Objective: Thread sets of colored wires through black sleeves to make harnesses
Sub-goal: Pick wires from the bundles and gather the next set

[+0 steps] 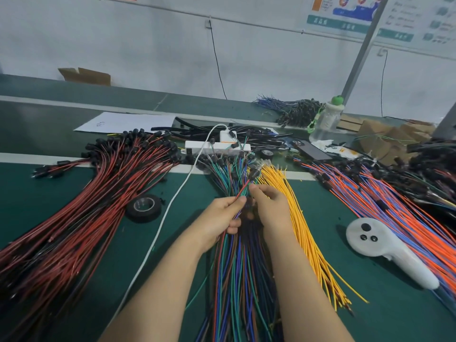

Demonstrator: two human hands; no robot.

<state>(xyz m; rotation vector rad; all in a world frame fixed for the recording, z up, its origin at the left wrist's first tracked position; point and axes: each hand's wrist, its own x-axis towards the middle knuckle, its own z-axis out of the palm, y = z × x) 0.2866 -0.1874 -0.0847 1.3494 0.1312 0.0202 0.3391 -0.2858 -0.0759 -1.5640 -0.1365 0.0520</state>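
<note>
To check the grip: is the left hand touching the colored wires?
Touching. The head view shows the left hand pinching colored wires between thumb and fingers.

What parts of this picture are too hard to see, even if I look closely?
Head view:
- Posters: blurred and cut by the top edge; words unreadable.
- Writing on the white paper: too small.
- Any black sleeve between the left hand and right hand: hidden by fingers and the colored wires they pinch.
- Red wires: run off the left edge.
</note>
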